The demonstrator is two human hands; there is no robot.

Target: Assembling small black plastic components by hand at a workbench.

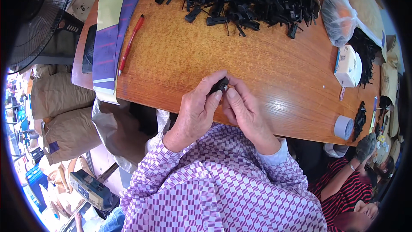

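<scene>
Over the near edge of the wooden table, both my hands meet around a small black plastic part (219, 85). My left hand (195, 105) grips it between thumb and fingers. From the other side, my right hand (248, 114) closes on it too, with the thumb against its near end. Fingers cover much of the part, so its exact kind cannot be made out. A large heap of similar black plastic parts (244, 2), some with thin protruding pins, spreads over the far side of the table.
Purple-and-yellow printed sheets (105, 47) and a red pen (131, 45) lie at left. Along the right are a knotted plastic bag (339, 19), a tissue pack (348, 66) and a tape roll (343, 127). A gloved co-worker (343, 180) sits at lower right; a fan (36, 17) stands far left.
</scene>
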